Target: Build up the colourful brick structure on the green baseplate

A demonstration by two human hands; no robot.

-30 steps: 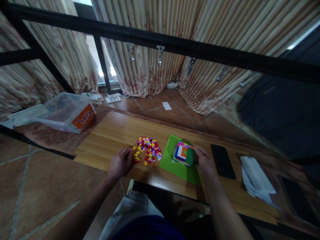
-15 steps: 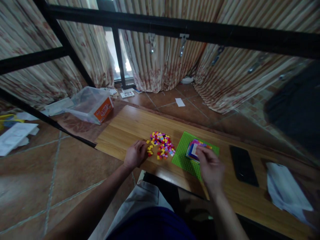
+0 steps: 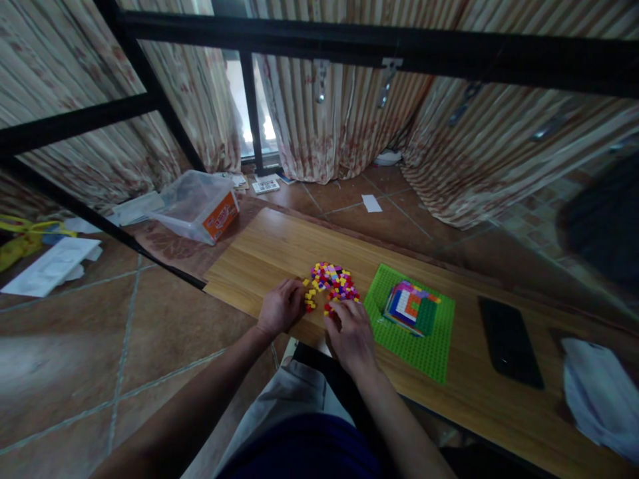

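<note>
A heap of small toy bricks [image 3: 339, 278], mostly red, yellow, pink and purple, lies on the wooden board. My left hand [image 3: 280, 307] rests at the heap's left edge, fingers curled together beside several yellow bricks [image 3: 310, 293]. My right hand [image 3: 352, 334] reaches the heap's near edge, thumb and fingertips drawn close together at red and yellow bricks. What either hand holds, if anything, is too small to make out. To the right, a layered block of coloured bricks [image 3: 410, 307], topped in white, orange, blue and green, sits on a green studded baseplate [image 3: 424, 356].
A black phone-like slab [image 3: 510, 340] and a whitish plastic bag [image 3: 599, 392] lie farther right on the wooden board [image 3: 269, 246]. Beyond its left end stands a clear plastic bin [image 3: 192, 206] with an orange label. A dark metal bar [image 3: 349, 40] crosses above.
My right hand has moved left from the block on the baseplate to the loose bricks, uncovering the block's top. My left hand stays beside the heap. The view has shifted slightly.
</note>
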